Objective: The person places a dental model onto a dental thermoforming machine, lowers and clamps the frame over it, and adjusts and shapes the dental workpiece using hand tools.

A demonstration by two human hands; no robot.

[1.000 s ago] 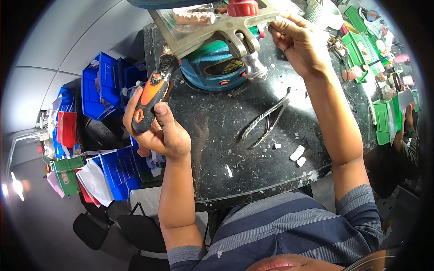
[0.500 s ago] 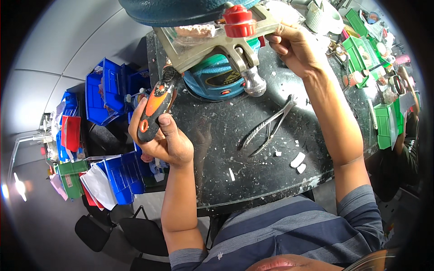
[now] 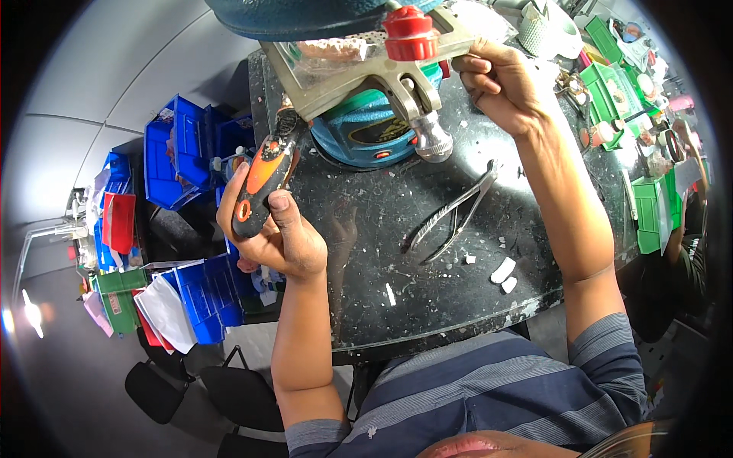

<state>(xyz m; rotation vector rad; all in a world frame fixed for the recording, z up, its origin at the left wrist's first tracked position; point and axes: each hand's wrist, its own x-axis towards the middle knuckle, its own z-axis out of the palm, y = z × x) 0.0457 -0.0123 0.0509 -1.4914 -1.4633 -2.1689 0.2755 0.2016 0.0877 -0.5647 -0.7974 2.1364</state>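
In my left hand (image 3: 286, 244) is a tool with an orange and black handle (image 3: 265, 172), held upright, fingers wrapped round it. Its dark collar reaches up beside a metal frame (image 3: 324, 98), and the tip is hard to make out. My right hand (image 3: 508, 84) is closed at the frame's right end, with the fingertips curled in. A red knob (image 3: 411, 34) stands on the frame, and a ribbed metal knob (image 3: 432, 140) hangs below. Behind the frame shows a pale pink dental cast (image 3: 334, 50). A blue machine base (image 3: 366, 133) stands underneath, with a rounded blue housing (image 3: 313, 17) above.
Metal pliers (image 3: 456, 214) lie on the black table (image 3: 366, 320), near several white scraps (image 3: 503, 270). Blue bins (image 3: 174, 156) stand at the left, green trays (image 3: 603, 91) at the right. Black chairs (image 3: 237, 397) are at the lower left.
The frame and its ribbed knob have shifted slightly to the right, and the fingers of my right hand have curled in a little more. My left hand has barely moved.
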